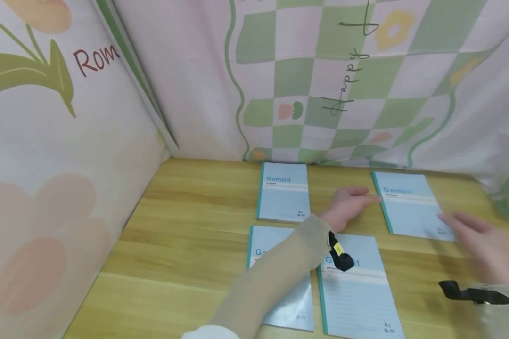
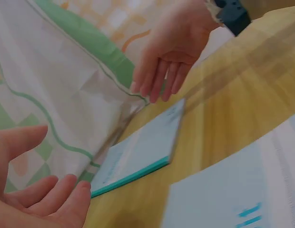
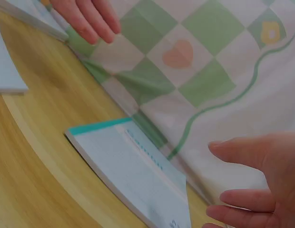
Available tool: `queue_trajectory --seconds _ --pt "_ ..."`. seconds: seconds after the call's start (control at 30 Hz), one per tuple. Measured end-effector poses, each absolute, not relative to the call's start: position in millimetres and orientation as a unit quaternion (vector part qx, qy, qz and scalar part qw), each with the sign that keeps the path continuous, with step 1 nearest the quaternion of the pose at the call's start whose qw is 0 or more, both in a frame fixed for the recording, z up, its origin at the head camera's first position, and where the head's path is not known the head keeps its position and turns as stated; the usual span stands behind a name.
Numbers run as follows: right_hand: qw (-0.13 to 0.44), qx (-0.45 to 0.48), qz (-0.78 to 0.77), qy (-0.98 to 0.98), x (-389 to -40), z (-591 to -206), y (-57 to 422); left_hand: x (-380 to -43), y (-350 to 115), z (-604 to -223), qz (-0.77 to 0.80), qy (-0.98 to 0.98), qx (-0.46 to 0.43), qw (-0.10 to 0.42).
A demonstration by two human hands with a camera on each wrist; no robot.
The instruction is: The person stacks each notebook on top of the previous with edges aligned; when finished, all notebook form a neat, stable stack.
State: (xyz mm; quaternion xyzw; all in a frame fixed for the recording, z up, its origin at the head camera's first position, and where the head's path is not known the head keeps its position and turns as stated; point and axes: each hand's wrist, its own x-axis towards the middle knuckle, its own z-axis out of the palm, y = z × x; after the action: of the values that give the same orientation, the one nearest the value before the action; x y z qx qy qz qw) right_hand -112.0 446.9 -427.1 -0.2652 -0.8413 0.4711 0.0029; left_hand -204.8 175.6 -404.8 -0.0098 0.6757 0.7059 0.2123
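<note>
Pale blue with a teal spine, the far-right notebook (image 1: 409, 212) lies on the wooden table (image 1: 186, 226) between the left hand (image 1: 348, 207), just beside its left edge, and the right hand (image 1: 485, 245), near its right edge; both are unclenched and grasp nothing. Three similar notebooks (image 1: 285, 200) lie left of it, one far, two near.

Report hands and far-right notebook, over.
Left hand and right hand open, either side of far-right notebook. Notebook flat on table. Nothing seen lying on it.
</note>
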Motion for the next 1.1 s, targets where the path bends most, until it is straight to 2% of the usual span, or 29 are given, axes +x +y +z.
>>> queue_trajectory --seconds 0.3,0.5,0.8,1.1 --pt "-0.004 -0.298 0.448 -0.843 -113 -440 465 -176 196 -437 0.691 0.679 -0.037 0.247" --pt "-0.016 -0.32 0.462 -0.827 -116 -450 472 -161 210 -454 0.698 0.67 -0.039 0.25" --pt "-0.012 -0.298 0.458 -0.838 -115 -449 466 -156 221 -447 0.673 0.69 -0.043 0.262" --pt "-0.02 -0.315 0.456 -0.832 -118 -452 465 -159 219 -444 0.676 0.69 -0.044 0.255"
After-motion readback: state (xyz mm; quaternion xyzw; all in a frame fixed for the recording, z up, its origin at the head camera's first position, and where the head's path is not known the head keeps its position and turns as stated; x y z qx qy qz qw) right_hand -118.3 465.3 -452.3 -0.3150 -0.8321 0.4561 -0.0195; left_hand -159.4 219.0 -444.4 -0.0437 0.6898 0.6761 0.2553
